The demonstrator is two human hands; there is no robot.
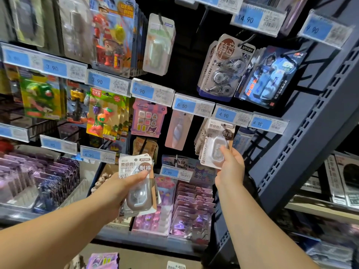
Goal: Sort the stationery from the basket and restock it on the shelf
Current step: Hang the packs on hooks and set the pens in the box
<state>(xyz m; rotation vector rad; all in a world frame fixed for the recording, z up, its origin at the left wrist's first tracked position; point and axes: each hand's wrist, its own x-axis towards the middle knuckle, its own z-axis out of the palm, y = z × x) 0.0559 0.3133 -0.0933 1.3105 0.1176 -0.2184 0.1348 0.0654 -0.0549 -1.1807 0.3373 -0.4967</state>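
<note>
My left hand [118, 188] grips a small stack of blister-packed correction tapes [138, 191], white and brown cards with a clear bubble, held in front of the lower shelf. My right hand [230, 166] pinches the bottom of one matching correction tape pack [215, 147], raised against a hook under the 4.90 price tag [225, 115]. More of the same packs [202, 136] hang behind it on that hook. Whether the held pack's hole is on the hook is hidden by the tag.
Pegboard shelf with hanging erasers [104, 113], a sticker pack [148, 118], tape sets [225, 68] and blue price tags. Purple boxed items [192, 206] fill the lower trays. A dark steel upright [303, 136] stands right of the hook, another shelf bay beyond.
</note>
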